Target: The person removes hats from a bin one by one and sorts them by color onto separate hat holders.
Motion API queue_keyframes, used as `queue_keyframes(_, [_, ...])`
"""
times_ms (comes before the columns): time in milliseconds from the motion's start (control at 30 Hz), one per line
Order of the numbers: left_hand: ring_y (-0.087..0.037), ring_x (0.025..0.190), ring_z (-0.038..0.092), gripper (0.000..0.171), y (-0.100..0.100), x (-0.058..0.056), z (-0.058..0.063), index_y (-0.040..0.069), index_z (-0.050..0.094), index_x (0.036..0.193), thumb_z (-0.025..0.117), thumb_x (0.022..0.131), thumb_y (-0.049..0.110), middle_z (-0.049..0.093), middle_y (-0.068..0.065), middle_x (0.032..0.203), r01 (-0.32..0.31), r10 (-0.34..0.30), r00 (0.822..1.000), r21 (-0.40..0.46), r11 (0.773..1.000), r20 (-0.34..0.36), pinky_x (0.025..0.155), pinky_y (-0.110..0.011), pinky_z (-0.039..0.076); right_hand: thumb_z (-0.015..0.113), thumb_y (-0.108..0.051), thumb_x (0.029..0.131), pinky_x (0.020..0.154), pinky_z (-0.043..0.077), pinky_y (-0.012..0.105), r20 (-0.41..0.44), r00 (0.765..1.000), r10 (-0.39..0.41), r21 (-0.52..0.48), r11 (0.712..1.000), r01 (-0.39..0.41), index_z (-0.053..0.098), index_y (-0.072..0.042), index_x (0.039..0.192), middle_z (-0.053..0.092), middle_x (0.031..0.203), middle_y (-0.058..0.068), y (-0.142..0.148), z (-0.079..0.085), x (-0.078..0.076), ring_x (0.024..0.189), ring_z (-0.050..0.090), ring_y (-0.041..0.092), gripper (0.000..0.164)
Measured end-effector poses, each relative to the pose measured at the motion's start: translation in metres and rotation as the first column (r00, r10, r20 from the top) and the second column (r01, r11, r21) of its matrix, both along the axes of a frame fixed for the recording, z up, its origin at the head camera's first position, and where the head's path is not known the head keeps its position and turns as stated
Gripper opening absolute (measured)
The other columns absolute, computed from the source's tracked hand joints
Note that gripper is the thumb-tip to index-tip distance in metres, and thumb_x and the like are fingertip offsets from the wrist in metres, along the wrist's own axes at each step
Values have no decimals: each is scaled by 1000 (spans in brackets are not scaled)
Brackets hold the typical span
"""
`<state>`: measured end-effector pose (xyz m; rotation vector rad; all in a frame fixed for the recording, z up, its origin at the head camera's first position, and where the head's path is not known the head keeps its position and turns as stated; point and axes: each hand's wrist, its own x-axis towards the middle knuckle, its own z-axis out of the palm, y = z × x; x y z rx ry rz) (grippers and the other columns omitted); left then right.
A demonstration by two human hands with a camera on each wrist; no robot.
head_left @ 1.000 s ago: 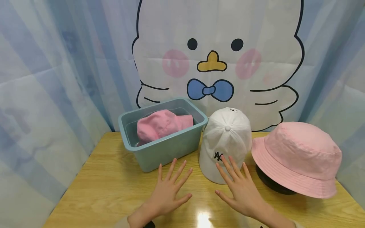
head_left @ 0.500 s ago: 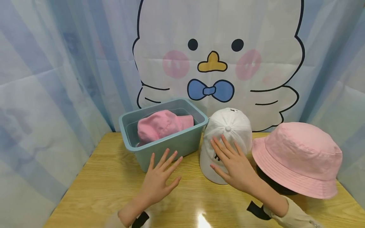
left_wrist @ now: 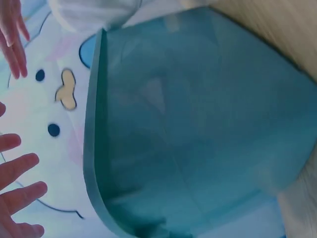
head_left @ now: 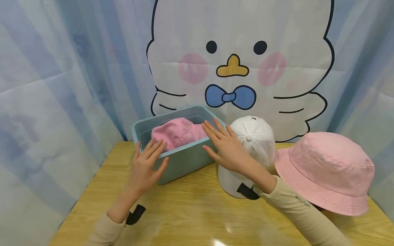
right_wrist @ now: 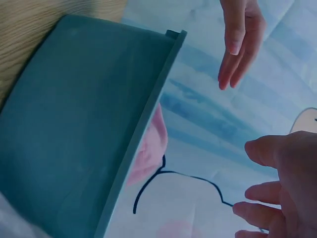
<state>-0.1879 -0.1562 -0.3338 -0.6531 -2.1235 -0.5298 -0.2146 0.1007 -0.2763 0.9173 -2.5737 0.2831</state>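
Observation:
A blue-green plastic bin (head_left: 191,163) stands on the table, with a pink hat (head_left: 174,131) inside it. My left hand (head_left: 144,171) is raised before the bin's left front corner, fingers spread and straight. Over the right end of the front rim hovers my right hand (head_left: 227,147), its fingers extended too. Both wrist views show the hands apart from the bin wall (left_wrist: 198,119) and holding nothing. A white baseball cap (head_left: 263,145) sits against the bin's right side, partly hidden by the right hand and forearm.
A pink bucket hat (head_left: 327,171) lies at the table's right side, over something dark. Behind the wooden table (head_left: 184,212) hangs a curtain (head_left: 89,85) with a cartoon bird print. Black straps (head_left: 135,214) are at both wrists.
Both hands have moved forward and left, from before the bin and over the white cap to the bin's front corners. The bin and hats have stayed in place.

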Motion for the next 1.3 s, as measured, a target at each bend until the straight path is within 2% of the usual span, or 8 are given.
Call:
queue_keyframes(133, [-38, 118, 46, 41, -16, -13, 4, 3, 58, 117, 63, 78, 14, 58, -17, 119, -27, 28, 999, 36, 999, -17, 103, -62, 16, 46, -34, 92, 108, 19, 51, -15, 1000, 21, 19, 1000, -21, 28, -15, 141, 33, 144, 6, -22, 7, -16, 138, 16, 27, 56])
queue_keyframes(267, [-37, 119, 46, 40, -30, -25, -2, 3, 58, 117, 61, 79, 13, 58, -17, 120, -69, 69, 998, 37, 997, 15, 104, -61, 16, 48, -33, 91, 105, 27, 49, -21, 999, 48, 30, 998, -48, 34, -14, 139, 38, 141, 9, -40, 7, -35, 137, 21, 28, 53])
queue_keyframes(400, [-37, 121, 43, 40, -41, -34, -13, 3, 56, 120, 56, 84, 21, 55, -16, 124, -123, 124, 986, -23, 992, 112, 104, -61, 17, 49, -31, 91, 102, 31, 49, -12, 996, 87, 27, 996, -86, 40, -12, 135, 42, 138, 12, -56, 2, -55, 135, 25, 29, 49])
queue_keyframes(500, [-37, 125, 38, 44, -45, -38, -23, 5, 52, 125, 48, 90, 31, 50, -15, 130, -142, 157, 964, -84, 986, 213, 105, -60, 15, 47, -33, 91, 99, 33, 48, -35, 993, 113, 59, 992, -110, 41, -15, 134, 42, 138, 11, -67, -6, -72, 135, 25, 26, 47])
queue_keyframes(600, [-37, 129, 33, 47, -48, -41, -31, 6, 48, 129, 42, 93, 35, 46, -15, 134, -132, 151, 951, -86, 988, 270, 106, -60, 11, 49, -34, 90, 98, 34, 48, -42, 992, 117, 122, 986, -111, 42, -16, 133, 41, 138, 11, -77, -10, -83, 135, 25, 26, 47])
queue_keyframes(767, [-37, 130, 30, 47, -47, -43, -37, 8, 46, 130, 41, 93, 36, 44, -15, 135, -115, 123, 962, -45, 992, 242, 105, -61, 10, 54, -36, 87, 99, 33, 49, -28, 996, 90, 209, 975, -82, 42, -17, 133, 39, 140, 10, -90, -10, -93, 135, 24, 29, 51])
queue_keyframes(967, [-38, 131, 28, 48, -45, -44, -40, 8, 46, 130, 41, 93, 37, 43, -16, 135, -125, 127, 963, -24, 992, 237, 104, -63, 8, 54, -38, 87, 99, 34, 47, -105, 992, 72, 298, 954, -37, 42, -22, 131, 46, 133, 5, -99, -17, -103, 134, 26, 27, 49])
queue_keyframes(1300, [-39, 129, 30, 47, -44, -44, -40, 9, 46, 131, 41, 92, 36, 45, -15, 134, -127, 125, 965, -6, 992, 232, 101, -66, 9, 50, -12, 90, 92, 38, 38, -240, 964, 113, 260, 964, -48, 59, -21, 114, 61, 108, 0, -101, -26, -108, 119, 41, 22, 27])
